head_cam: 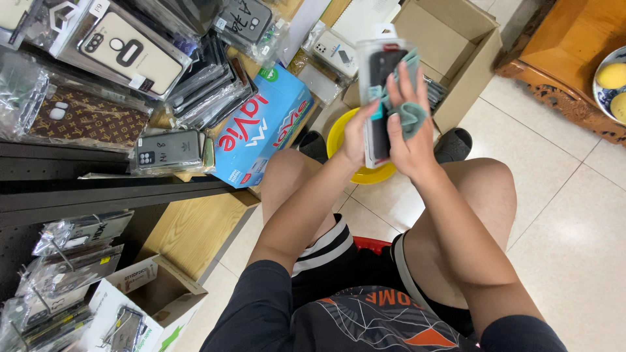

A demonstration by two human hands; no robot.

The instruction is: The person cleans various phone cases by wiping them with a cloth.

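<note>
Seated on a low red stool [373, 243] above the tiled floor [574, 215], I hold a packaged phone case [380, 91] upright in front of my knees and wipe its clear plastic front with a teal cloth [409, 116]. My left hand [357, 133] is curled around the lower left edge of the pack, fingers closed on it from behind; my right hand [405, 133] lies flat over the front, fingers spread upward, pinning the cloth against the plastic. Both forearms angle in from my lap and meet at the pack, wrists bent slightly back. The risk, as I judge it: the grip is only along one edge, so a firm rub could twist the slick pack loose and drop it toward the yellow bowl [365, 171] directly below, or crease the thin blister. The open cardboard box [464, 65] stands just beyond.
</note>
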